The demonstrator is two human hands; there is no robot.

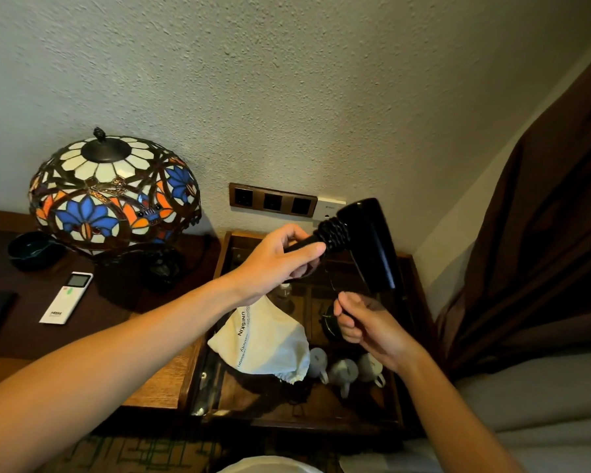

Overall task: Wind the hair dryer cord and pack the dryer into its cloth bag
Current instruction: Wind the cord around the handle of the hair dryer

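- The left hand (pixel 280 257) is gripping the black hair dryer (pixel 365 240) by its handle, above the cloth bag (pixel 263 339).
- The cord (pixel 333 233) is sitting coiled around the handle, its loose end hard to trace.
- The right hand (pixel 362 324), right of the bag, is clenching something dark, probably the cord's end.
- The bag is lying on a glass-topped tray (pixel 403 336), partly behind the left wrist.

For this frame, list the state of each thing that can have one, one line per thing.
hair dryer: held in the air by its handle.
cord: partly wound around the handle, loose end not finished.
left hand: shut on the dryer handle.
right hand: shut on the loose cord end.
cloth bag: lying crumpled on the glass-topped cabinet, dryer not inside.
lamp: appears unlit.
cups: on their sides.
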